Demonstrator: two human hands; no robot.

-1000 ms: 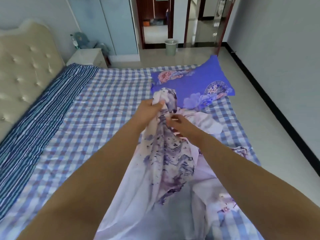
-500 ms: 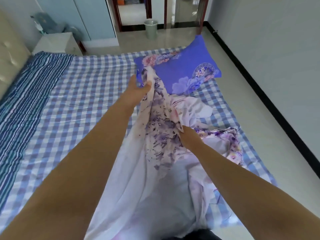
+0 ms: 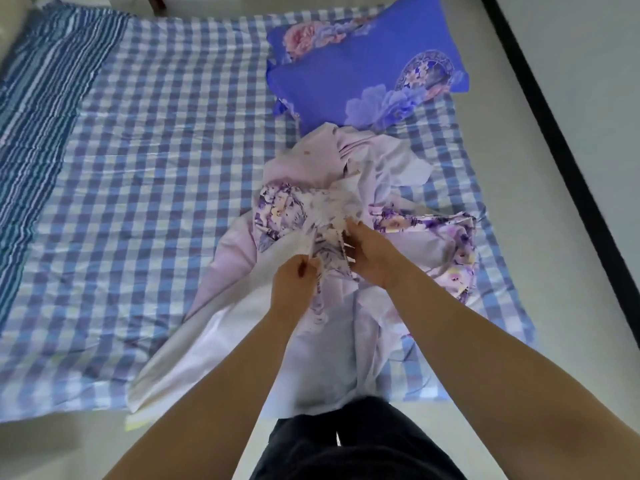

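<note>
Far left, a striped blanket (image 3: 41, 116) runs down the side of the bed (image 3: 156, 188), with checked sheet spreading out beside it. On to the middle: the cloth (image 3: 304, 168), pale lilac with purple flowers, lies crumpled on the bed's near right part, its lower end draping off the near edge. The left hand (image 3: 294, 282) pinches a fold of it, fingers curled. Just beside it, the right hand (image 3: 370, 254) grips the bunched floral part. Beyond them a blue pillow (image 3: 363, 74) lies at the far corner, close to the cloth. Right of the bed, pale floor (image 3: 571, 133).
</note>
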